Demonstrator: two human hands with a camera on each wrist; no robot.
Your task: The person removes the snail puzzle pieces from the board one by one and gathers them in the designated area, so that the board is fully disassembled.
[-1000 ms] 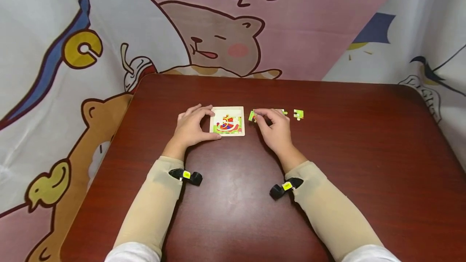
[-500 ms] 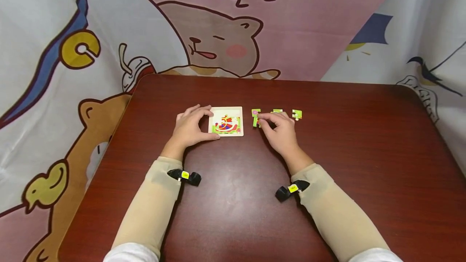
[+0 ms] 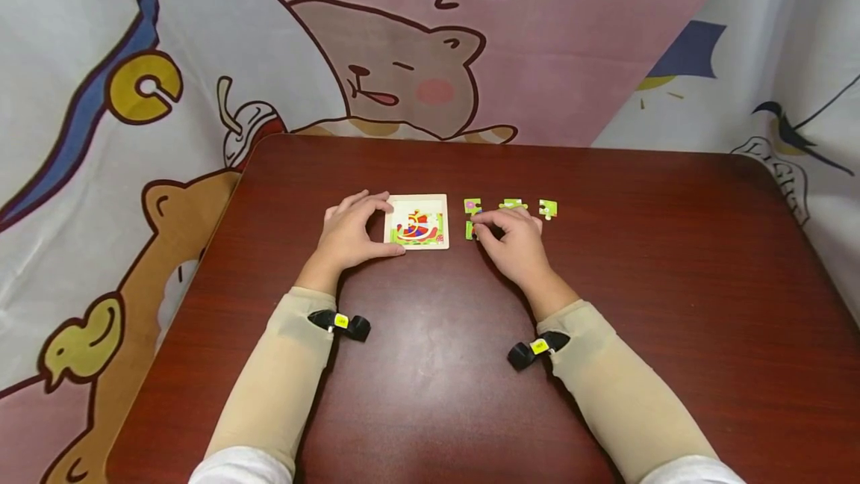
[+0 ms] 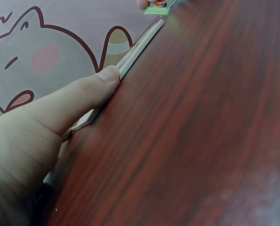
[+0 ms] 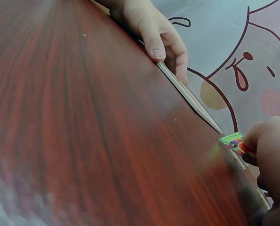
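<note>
My left hand (image 3: 351, 231) grips a small square wooden jigsaw tray (image 3: 437, 204) by its left side, thumb at the near edge and fingers at the far edge. Inside the tray, a partly filled picture in red, blue and green covers the lower part, while its upper strip shows bare pale wood. To the right of it, my right hand (image 3: 516, 241) pinches a green, red and blue puzzle piece (image 5: 233, 138) between thumb and index finger. In the right wrist view this piece is tilted up from the table. A piece with a pink flower (image 3: 472, 205) lies just beyond it.
Two more green puzzle pieces lie farther right: one piece (image 3: 513, 203) partly behind the right hand, another piece (image 3: 548, 209) beyond it. The dark red wooden table (image 3: 430, 394) reaches back to a printed cartoon curtain (image 3: 551, 81).
My right hand has shifted slightly right and toward me with the held piece, baring the pink-flower piece behind it. The left hand and tray stay in place.
</note>
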